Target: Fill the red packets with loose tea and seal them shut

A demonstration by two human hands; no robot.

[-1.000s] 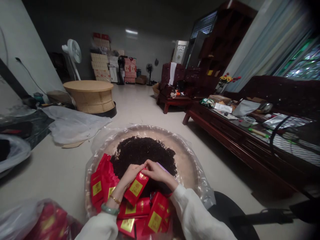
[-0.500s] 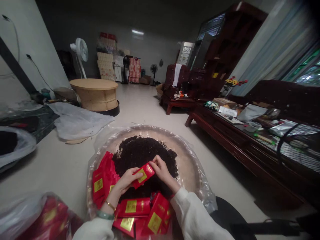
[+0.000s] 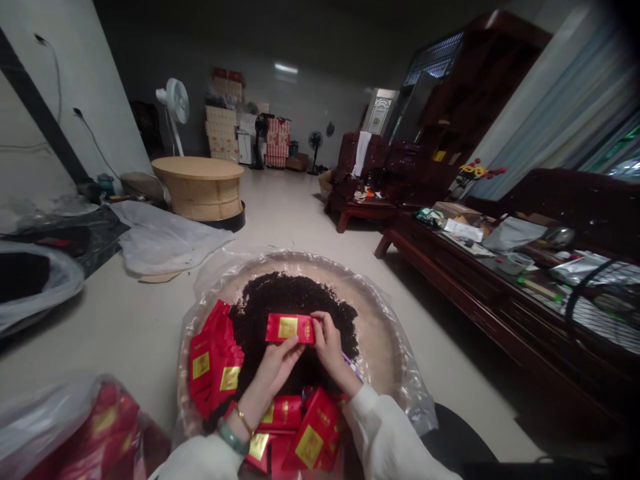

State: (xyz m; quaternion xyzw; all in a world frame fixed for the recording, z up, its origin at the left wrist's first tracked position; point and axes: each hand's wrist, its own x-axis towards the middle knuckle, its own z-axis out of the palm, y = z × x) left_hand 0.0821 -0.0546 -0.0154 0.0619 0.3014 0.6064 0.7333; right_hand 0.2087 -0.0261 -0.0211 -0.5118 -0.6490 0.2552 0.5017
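Both hands hold one small red packet [image 3: 289, 327] with a gold square, level above a heap of dark loose leaves [image 3: 295, 293]. My left hand [image 3: 279, 367] pinches its lower edge, thumb on the front. At the packet's right end, my right hand [image 3: 327, 343] grips with thumb and fingers. The leaves lie in a wide round tray [image 3: 383, 327] lined with clear plastic. More red packets [image 3: 213, 360] lie at the tray's left side, and others [image 3: 315, 430] are piled at the near side below my wrists. Something purple and white [image 3: 351, 364] shows partly behind my right wrist.
A plastic bag of red packets [image 3: 100, 427] is at the lower left. Behind it stands an open bag of dark material [image 3: 40, 287]. A long dark wooden table [image 3: 450, 280] holding clutter runs along the right. Plastic sheeting [image 3: 170, 237] lies on the floor near a round wooden stand [image 3: 200, 187].
The packet has turned from a slant to level and moved slightly up, with both hands still on it. My left hand has shifted right beneath it. The camera view has shifted slightly.
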